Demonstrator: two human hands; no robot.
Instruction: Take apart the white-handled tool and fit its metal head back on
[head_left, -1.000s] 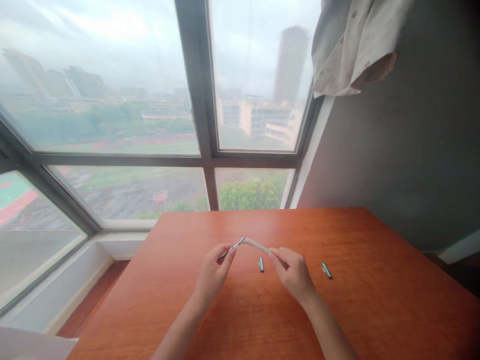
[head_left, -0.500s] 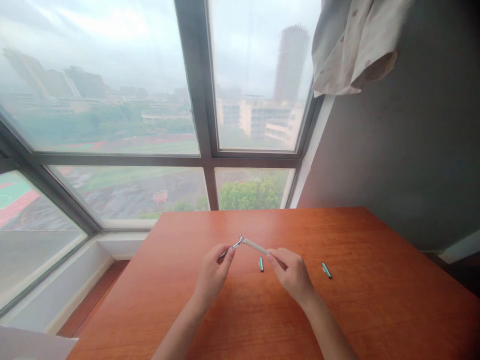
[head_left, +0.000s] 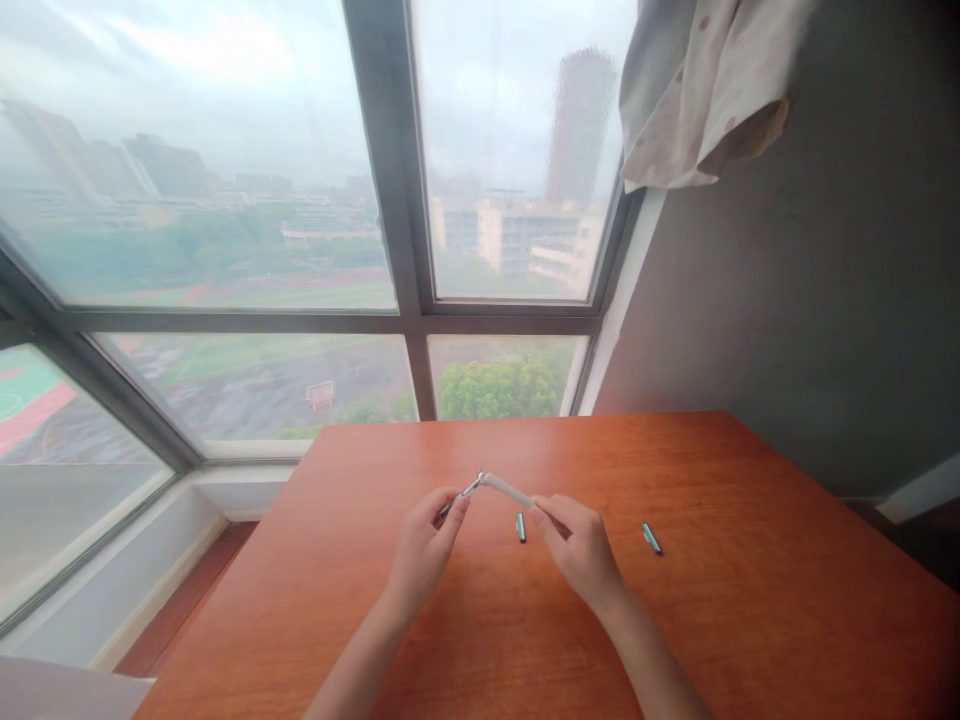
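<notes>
My left hand (head_left: 426, 538) is closed around a slim silver razor handle (head_left: 472, 487), pinched between thumb and fingers. Its narrow end points up and to the right, with no cartridge visible on it. My right hand (head_left: 577, 545) grips a slim whitish stick (head_left: 510, 489), whose exact kind I cannot make out. The stick's far tip meets the end of the razor handle above the table, or comes very close to it. Just left of my right hand lies a razor cartridge (head_left: 521, 527) with a green strip. A second razor cartridge (head_left: 652, 538) lies farther right.
The reddish-brown wooden table (head_left: 465, 640) stretches under both hands. Behind it rises a large window with a grey frame (head_left: 416, 322). A pale curtain (head_left: 697, 100) hangs at upper right beside a grey wall (head_left: 787, 300).
Both hands hold almost the same pose, the razor handle and stick still tip to tip. The whole view has shifted very slightly; the cartridges stay where they lie.
</notes>
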